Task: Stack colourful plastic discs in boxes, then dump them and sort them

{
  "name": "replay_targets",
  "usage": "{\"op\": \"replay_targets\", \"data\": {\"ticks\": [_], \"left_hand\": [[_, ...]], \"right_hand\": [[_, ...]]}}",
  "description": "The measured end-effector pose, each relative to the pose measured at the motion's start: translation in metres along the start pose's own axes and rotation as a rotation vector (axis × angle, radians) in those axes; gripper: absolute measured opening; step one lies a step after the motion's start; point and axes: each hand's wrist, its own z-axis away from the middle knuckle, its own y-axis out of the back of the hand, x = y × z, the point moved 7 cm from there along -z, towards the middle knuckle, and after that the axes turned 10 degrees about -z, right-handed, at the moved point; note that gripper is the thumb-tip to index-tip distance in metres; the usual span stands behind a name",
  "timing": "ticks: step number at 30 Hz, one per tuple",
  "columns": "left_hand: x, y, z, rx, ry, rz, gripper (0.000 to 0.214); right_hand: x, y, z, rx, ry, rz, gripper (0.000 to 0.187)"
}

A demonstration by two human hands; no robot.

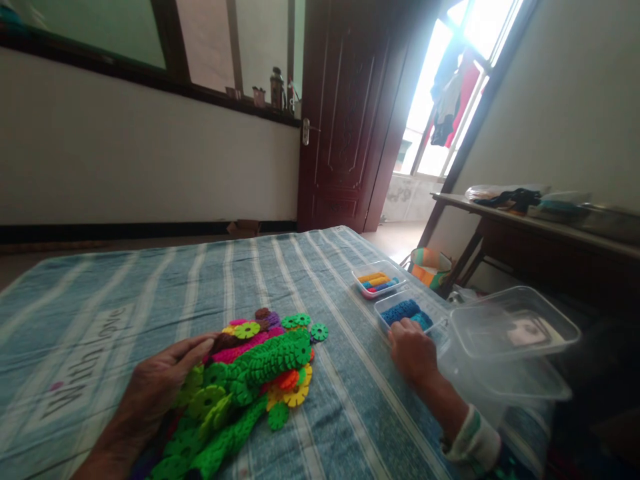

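My left hand (163,380) is closed in a pinch at the left of a heap of plastic snowflake discs, on a dark brown row of discs (223,343). Long green stacks of discs (267,360) lie in front, with pink discs (245,348) behind and yellow discs (299,395) and loose green ones around. My right hand (414,350) has its fingers curled down at the near edge of a clear plastic box (383,319), touching the stacked blue discs (400,311) inside. Its fingertips are partly hidden.
Behind stands another clear box (356,279) with yellow, blue and red stacks. Clear empty containers (515,327) sit at the right, by the bed's edge. A striped blue cloth (200,287) covers the bed. A side table (525,217) and a dark red door (345,120) stand beyond.
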Motion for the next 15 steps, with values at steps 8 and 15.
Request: {"op": "replay_targets", "data": {"ticks": [8, 15], "left_hand": [[0.007, -0.002, 0.01, 0.0, -0.076, 0.095, 0.045], [0.002, -0.008, 0.014, -0.006, -0.111, 0.242, 0.052]], "right_hand": [[-0.07, 0.057, 0.056, 0.212, 0.438, -0.356, 0.025], [-0.144, 0.092, 0.079, 0.07, 0.891, -0.426, 0.022]]}}
